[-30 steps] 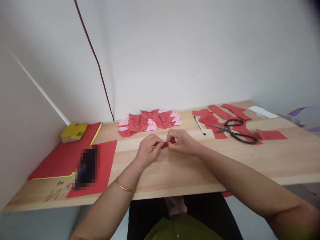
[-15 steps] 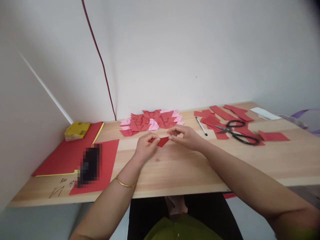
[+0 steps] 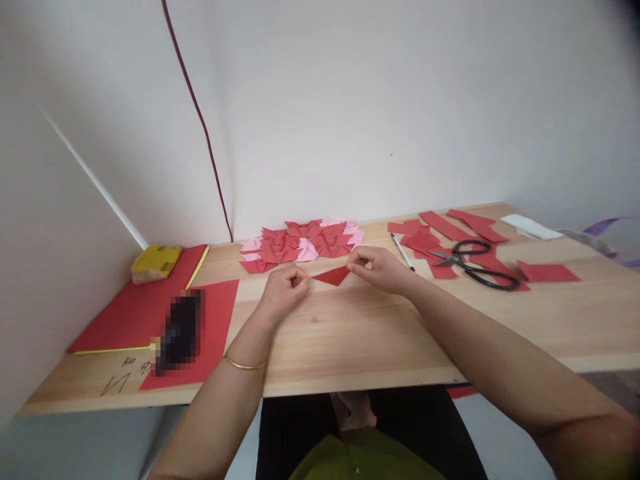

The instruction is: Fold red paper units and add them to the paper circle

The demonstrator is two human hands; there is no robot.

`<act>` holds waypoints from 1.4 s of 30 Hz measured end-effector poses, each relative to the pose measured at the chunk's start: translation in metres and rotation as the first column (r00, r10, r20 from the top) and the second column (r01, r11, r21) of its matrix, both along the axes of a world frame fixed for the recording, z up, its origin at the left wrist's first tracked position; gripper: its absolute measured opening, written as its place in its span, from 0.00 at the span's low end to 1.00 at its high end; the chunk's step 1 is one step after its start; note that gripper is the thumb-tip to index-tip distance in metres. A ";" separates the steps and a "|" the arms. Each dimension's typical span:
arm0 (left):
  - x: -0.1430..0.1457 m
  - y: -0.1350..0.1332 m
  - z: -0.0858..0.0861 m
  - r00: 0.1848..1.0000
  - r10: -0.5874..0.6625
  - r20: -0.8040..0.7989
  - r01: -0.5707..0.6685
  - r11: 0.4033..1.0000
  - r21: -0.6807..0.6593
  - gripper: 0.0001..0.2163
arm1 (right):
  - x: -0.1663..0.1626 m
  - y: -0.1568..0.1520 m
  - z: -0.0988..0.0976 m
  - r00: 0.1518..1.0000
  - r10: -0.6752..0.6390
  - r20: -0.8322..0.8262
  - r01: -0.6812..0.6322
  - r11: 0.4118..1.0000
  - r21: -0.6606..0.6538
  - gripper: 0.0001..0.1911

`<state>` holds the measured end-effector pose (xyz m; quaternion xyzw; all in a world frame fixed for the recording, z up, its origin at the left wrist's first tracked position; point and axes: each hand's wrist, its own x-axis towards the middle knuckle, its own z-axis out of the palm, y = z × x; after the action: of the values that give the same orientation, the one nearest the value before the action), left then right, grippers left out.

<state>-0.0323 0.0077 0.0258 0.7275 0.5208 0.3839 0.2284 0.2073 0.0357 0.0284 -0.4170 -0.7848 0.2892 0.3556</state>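
Note:
A small folded piece of red paper, triangular in outline, is held between my hands just above the wooden table. My right hand pinches its right corner between thumb and fingertips. At the thin left tip, my left hand has its thumb and forefinger pressed together. Behind them lies a cluster of folded red and pink paper pieces, set close side by side near the wall.
Right of my hands lie a white pen, black-handled scissors and several red paper scraps. At left, a yellow packet sits on red sheets beside a blurred dark object. A cord hangs down the wall.
My hands have drawn apart: the left slid a little left, and the right moved slightly right with the red paper. More of the paper now shows between them.

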 end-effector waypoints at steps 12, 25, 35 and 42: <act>0.004 0.005 -0.014 0.896 -0.031 0.442 0.114 0.980 -0.161 0.14 | 0.001 0.002 -0.005 0.996 0.022 -0.087 -0.035 0.988 -0.152 0.11; 0.020 -0.007 -0.007 0.995 -0.069 0.072 0.063 0.994 0.086 0.06 | -0.021 -0.013 -0.003 0.997 0.075 0.003 -0.074 0.973 0.219 0.06; 0.026 -0.013 -0.005 0.980 -0.196 -0.030 0.198 0.976 0.095 0.06 | -0.029 -0.020 -0.006 0.994 0.105 0.029 -0.109 0.971 0.213 0.05; 0.007 -0.007 0.001 0.993 -0.078 0.092 0.081 0.996 -0.029 0.09 | -0.007 -0.009 0.001 0.994 0.015 0.105 -0.024 0.996 0.082 0.05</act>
<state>-0.0255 0.0006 0.0271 0.7257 0.4866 0.3985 0.2788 0.2002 0.0270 0.0290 -0.4086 -0.8177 0.2378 0.3283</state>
